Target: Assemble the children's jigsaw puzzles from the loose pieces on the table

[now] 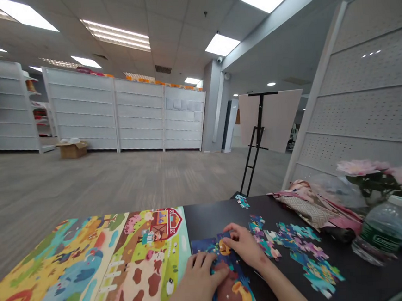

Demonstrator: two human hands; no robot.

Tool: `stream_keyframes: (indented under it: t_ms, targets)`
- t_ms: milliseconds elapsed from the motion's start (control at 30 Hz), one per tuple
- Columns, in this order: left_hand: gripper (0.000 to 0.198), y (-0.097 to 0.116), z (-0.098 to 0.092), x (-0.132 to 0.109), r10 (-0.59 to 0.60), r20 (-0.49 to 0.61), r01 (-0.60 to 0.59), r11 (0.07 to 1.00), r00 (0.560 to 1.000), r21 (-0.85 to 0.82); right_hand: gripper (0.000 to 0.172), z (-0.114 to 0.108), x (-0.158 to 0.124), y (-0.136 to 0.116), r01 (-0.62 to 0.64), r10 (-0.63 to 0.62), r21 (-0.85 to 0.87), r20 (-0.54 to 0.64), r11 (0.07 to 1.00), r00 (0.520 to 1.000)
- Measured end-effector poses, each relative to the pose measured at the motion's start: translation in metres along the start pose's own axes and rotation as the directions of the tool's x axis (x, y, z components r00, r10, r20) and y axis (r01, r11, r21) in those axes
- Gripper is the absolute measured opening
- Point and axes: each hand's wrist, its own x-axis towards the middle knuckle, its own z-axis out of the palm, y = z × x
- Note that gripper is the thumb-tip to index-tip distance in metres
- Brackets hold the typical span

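Note:
A partly assembled jigsaw puzzle (229,287), dark blue with a brown shape and orange figures, lies on the black table in front of me. My left hand (201,285) rests flat across its left side, fingers spread and holding nothing. At the puzzle's upper right edge, my right hand (245,245) has its thumb and index finger closed around a dark blue jigsaw piece (222,235); the fingers partly cover it. Loose jigsaw pieces (311,253) in teal, purple and blue lie scattered to the right of my right hand.
Finished picture boards with farm animals (141,275) cover the table's left side. On the right stand a water bottle (381,233), a pink patterned bag (310,207) and pink flowers (358,167). A small jigsaw cluster (242,201) lies at the far edge. Beyond stands an easel (256,141).

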Motion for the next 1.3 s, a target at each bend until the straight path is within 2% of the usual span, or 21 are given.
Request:
stream_keyframes:
  t_ms: [100, 200, 300, 433, 533, 633, 700, 800, 900, 967, 1100, 1200, 1300]
  targets:
    - [0.077, 0.001, -0.001, 0.000, 0.005, -0.002, -0.005, 1.000, 1.000, 0.000, 0.017, -0.001, -0.002, -0.001, 0.033, -0.037, -0.126, -0.029, 0.991, 0.999]
    - [0.078, -0.002, 0.001, 0.001, 0.017, -0.004, -0.016, 1.000, 1.000, 0.017, 0.016, -0.002, -0.004, -0.006, 0.076, -0.079, -0.237, -0.003, 0.969, 0.997]
    - [0.064, -0.008, 0.011, 0.007, 0.014, -0.004, -0.013, 0.998, 1.000, 0.067, 0.018, -0.006, 0.007, -0.006, 0.107, -0.100, -0.324, 0.038, 0.940, 0.994]
    - [0.040, -0.023, 0.033, 0.019, 0.002, -0.034, 0.002, 0.994, 0.999, 0.105, 0.019, -0.030, 0.053, 0.013, 0.030, -0.048, -0.450, -0.028, 0.893, 0.998]
    - [0.036, -0.034, 0.046, 0.026, 0.013, -0.066, -0.006, 0.995, 0.998, 0.105, 0.034, -0.061, 0.096, 0.037, -0.079, 0.036, -0.530, -0.091, 0.844, 0.995]
    - [0.036, -0.041, 0.055, 0.029, 0.018, -0.074, -0.011, 0.996, 0.997, 0.088, 0.036, -0.086, 0.128, 0.058, -0.148, 0.121, -0.566, -0.085, 0.811, 0.989]
    - [0.035, -0.043, 0.057, 0.030, 0.012, -0.073, -0.006, 0.997, 0.997, 0.074, 0.035, -0.094, 0.137, 0.066, -0.143, 0.147, -0.572, -0.039, 0.808, 0.988]
    - [0.035, -0.043, 0.057, 0.029, -0.004, -0.073, 0.009, 0.998, 0.997, 0.069, 0.034, -0.089, 0.131, 0.069, -0.054, 0.118, -0.546, 0.084, 0.836, 0.989]
    - [0.035, -0.042, 0.053, 0.027, 0.000, -0.069, 0.006, 0.996, 0.998, 0.086, 0.024, -0.075, 0.106, 0.064, 0.078, 0.025, -0.468, 0.209, 0.880, 0.978]
    - [0.036, -0.041, 0.052, 0.026, 0.010, -0.072, -0.002, 0.995, 0.997, 0.105, 0.021, -0.067, 0.088, 0.058, 0.132, -0.028, -0.414, 0.249, 0.901, 0.968]
    - [0.035, -0.043, 0.059, 0.025, 0.021, -0.099, -0.004, 0.987, 0.995, 0.163, 0.035, -0.066, 0.077, 0.050, 0.115, -0.043, -0.370, 0.196, 0.922, 0.980]
    - [0.034, -0.045, 0.064, 0.027, 0.051, -0.143, -0.019, 0.977, 0.988, 0.214, 0.028, -0.069, 0.090, 0.046, 0.031, 0.017, -0.403, 0.115, 0.914, 0.993]
    - [0.033, -0.042, 0.058, 0.027, 0.049, -0.144, -0.015, 0.974, 0.988, 0.225, 0.031, -0.065, 0.103, 0.040, -0.020, 0.077, -0.432, 0.115, 0.902, 0.990]
